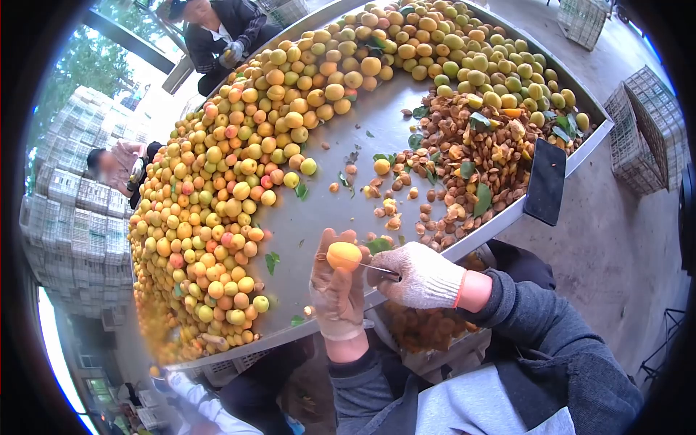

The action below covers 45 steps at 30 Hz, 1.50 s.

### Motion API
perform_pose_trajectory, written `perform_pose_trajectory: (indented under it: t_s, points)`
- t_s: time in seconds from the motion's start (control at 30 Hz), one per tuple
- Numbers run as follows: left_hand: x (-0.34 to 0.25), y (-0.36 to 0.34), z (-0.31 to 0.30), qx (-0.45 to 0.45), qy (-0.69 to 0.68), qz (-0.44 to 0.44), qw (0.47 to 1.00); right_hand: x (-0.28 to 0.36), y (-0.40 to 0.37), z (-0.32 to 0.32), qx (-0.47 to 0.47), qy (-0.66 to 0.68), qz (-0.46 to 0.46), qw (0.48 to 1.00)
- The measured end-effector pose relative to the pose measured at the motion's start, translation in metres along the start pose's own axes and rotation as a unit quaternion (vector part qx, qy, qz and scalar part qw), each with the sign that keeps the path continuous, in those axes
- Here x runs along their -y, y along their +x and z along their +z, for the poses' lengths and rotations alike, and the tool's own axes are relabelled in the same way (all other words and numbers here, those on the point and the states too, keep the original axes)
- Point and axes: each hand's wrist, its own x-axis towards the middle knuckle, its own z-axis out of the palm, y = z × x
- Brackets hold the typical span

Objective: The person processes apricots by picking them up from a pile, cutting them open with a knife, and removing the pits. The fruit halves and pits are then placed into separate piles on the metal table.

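My left hand (338, 303), in a thin beige glove, holds an orange-yellow apricot (344, 256) at its fingers, over the near edge of the metal table (319, 199). My right hand (422, 277), in a white knitted glove, is closed around a small tool with a thin metal blade (373, 268). The blade points left and its tip is right at the apricot's side; most of the handle is hidden in the fist. Beyond my right hand lies a pile of brown apricot pits (464, 163) mixed with leaves and split pieces.
A large heap of whole apricots (225, 188) covers the table's left and far sides. A black phone (546, 181) rests on the right rim. Below the near edge is a container of apricot halves (428, 328). Other people sit around the table; plastic crates (641, 130) stand right.
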Motion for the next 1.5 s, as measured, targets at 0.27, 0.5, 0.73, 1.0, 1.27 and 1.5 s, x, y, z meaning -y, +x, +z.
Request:
perform_pose_trajectory:
  t_s: [0.27, 0.5, 0.73, 1.0, 1.27, 1.5]
  points:
    - [0.004, -0.003, -0.005, -0.014, 0.018, 0.020, 1.000, -0.008, 0.003, 0.009, 0.003, -0.009, -0.018, 1.000]
    - [0.009, -0.012, 0.010, -0.066, 0.220, 0.070, 0.971, -0.007, 0.009, 0.016, -0.016, -0.056, 0.031, 0.998]
    - [0.039, 0.002, -0.019, -0.032, 0.361, 0.193, 0.912, -0.018, 0.015, 0.045, -0.069, 0.176, 0.048, 0.981]
    - [-0.024, -0.023, 0.016, -0.070, 0.310, 0.045, 0.947, -0.055, 0.025, 0.062, -0.173, 0.314, 0.005, 0.934]
    - [0.010, -0.013, -0.030, 0.028, -0.007, 0.067, 0.997, -0.050, 0.004, 0.026, 0.128, 0.056, -0.086, 0.987]
    - [0.019, -0.022, -0.012, -0.042, 0.515, 0.175, 0.838, 0.013, 0.003, 0.007, -0.066, 0.085, 0.037, 0.994]
